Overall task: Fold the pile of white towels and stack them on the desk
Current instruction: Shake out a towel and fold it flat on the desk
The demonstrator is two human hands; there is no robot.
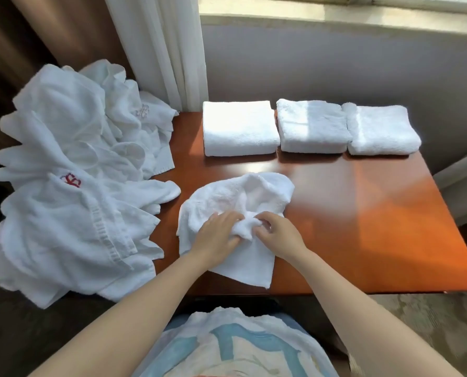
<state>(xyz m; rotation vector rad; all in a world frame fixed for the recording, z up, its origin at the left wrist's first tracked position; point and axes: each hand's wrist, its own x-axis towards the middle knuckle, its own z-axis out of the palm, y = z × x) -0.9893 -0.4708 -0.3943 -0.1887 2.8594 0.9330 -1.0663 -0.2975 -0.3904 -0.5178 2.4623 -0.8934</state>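
Sunny spot by a window sill, with a white curtain and a brown curtain hanging at the far left, and a glossy reddish desk pushed up against the wall. Along the desk's far edge sit three folded towels in a row: the left folded towel a little apart, then the middle folded towel and the right folded towel touching each other near the far right corner. The messy pile of white towels takes over the whole left side and spills past the desk's left edge, so whatever carries the rest of it is hidden. One piece near the front shows a red embroidered logo, and another at the back has a pale logo. Right at the middle of the near edge lies one crumpled towel, with a corner hanging just over that edge. Both hands are on it, close together. The left hand lies across the fabric with a bunched ridge caught between thumb and fingers, I think, though the thumb is partly buried in terry so it's hard to be sure. The right hand has its fingers curled in, pinching the same ridge from the other side. Below the arms you can see the person's light printed shirt, plus patterned carpet beyond the near right corner.
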